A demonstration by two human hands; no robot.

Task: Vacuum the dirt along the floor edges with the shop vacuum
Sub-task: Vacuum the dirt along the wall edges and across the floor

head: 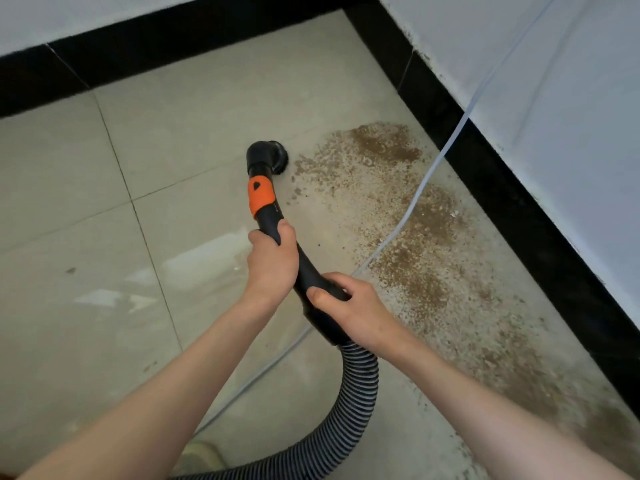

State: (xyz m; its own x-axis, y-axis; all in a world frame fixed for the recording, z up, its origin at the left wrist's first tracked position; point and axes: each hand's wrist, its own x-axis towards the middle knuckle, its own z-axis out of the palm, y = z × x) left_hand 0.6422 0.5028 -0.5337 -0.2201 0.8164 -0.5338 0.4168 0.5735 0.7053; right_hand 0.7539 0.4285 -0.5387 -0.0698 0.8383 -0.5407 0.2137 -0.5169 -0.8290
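Centrally, left hand point(272, 263) and right hand point(360, 308) both grip curved black plastic vacuum wand point(268, 206); round nozzle point(273, 157) just left of brown dirt point(388, 143).

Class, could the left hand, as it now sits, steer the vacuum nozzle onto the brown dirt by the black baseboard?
Probably yes. The left hand grips the vacuum nozzle wand, and the nozzle sits at the edge of the brown dirt. Only bare tile and a thin white cable lie between.
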